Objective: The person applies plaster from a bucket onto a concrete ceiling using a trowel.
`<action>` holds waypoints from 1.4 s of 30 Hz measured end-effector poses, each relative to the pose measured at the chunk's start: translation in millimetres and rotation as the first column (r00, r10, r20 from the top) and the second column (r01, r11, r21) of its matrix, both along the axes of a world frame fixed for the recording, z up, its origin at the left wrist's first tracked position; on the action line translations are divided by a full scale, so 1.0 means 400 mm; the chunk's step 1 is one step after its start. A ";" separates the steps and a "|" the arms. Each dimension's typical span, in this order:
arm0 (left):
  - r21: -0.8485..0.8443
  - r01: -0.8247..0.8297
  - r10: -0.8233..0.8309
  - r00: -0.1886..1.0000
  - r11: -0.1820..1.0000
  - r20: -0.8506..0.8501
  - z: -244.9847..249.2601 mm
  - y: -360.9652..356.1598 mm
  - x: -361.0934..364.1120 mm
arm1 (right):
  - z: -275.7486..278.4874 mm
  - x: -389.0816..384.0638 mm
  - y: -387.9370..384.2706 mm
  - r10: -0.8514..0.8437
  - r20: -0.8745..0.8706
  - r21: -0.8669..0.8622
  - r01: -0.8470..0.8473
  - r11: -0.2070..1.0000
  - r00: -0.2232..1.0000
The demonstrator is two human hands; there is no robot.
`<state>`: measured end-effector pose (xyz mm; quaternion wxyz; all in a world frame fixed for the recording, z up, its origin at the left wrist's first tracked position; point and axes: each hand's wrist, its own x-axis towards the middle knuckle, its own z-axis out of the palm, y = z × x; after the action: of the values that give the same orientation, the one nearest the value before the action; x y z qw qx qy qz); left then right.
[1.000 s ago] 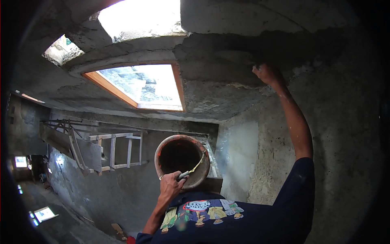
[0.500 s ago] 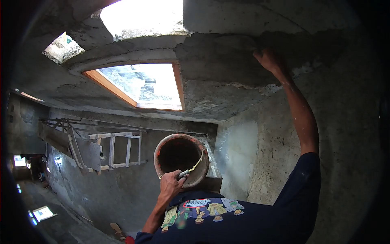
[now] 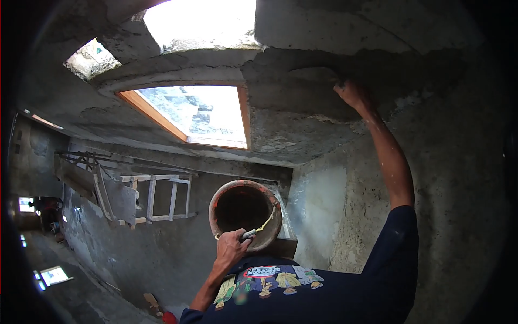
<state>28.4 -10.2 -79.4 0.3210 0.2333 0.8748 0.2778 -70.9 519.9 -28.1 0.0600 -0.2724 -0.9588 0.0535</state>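
My left hand (image 3: 233, 245) is closed round the grip of a rope-like handle (image 3: 264, 220) on a round bucket (image 3: 272, 232). The bucket hangs in front of my chest, its mouth tipped toward me; the inside is dark and I cannot make out the contents. My right hand (image 3: 353, 94) is raised at the wall, closed on a trowel (image 3: 315, 73). Its blade reaches left from the fist and lies against dark, damp-looking plaster (image 3: 280, 97). The trowel's grip is hidden in my fingers.
A wood-framed window (image 3: 244, 116) sits left of the plaster, with bright openings (image 3: 205, 24) beyond it. Lower left stand a wooden frame (image 3: 152, 197) and a board (image 3: 121, 202). A rough wall (image 3: 350, 216) runs down the right side.
The trowel blade now shows more clearly against the plaster, and my right hand sits slightly lower. My left hand keeps hold of the bucket handle; the view has shifted a little.
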 end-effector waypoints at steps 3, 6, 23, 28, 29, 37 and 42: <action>-0.014 -0.006 0.006 1.000 1.000 0.006 0.006 0.005 -0.003 | 0.061 0.001 -0.032 -0.081 0.064 0.044 0.078 0.996 0.995; 0.001 0.000 0.000 1.000 1.000 -0.012 -0.018 -0.009 0.004 | 0.100 0.014 -0.021 -0.065 0.032 0.098 0.062 0.993 0.997; -0.041 0.065 -0.064 0.998 0.997 0.027 -0.007 0.014 -0.013 | -0.031 0.097 0.014 -0.037 0.025 0.071 0.036 0.997 0.999; -0.024 0.092 -0.093 0.995 0.995 -0.033 -0.009 0.016 -0.011 | -0.011 0.069 0.056 -0.002 -0.064 0.018 0.003 1.000 0.998; -0.075 0.084 -0.082 0.996 0.994 0.034 -0.003 0.018 -0.012 | -0.015 0.073 0.065 0.018 -0.159 0.007 -0.017 1.000 0.987; 0.003 0.080 -0.080 0.997 0.997 0.003 -0.017 0.007 -0.006 | 0.096 0.164 0.093 -0.105 0.032 0.081 0.102 0.991 0.994; -0.031 0.083 -0.082 0.997 0.996 0.011 -0.003 0.011 -0.008 | 0.040 0.220 0.133 -0.106 -0.024 0.083 0.107 0.991 0.994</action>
<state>25.4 -5.6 -80.4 0.3403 0.2627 0.8671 0.2517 17.2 572.9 -12.2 0.0836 -0.3199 -0.9437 0.0123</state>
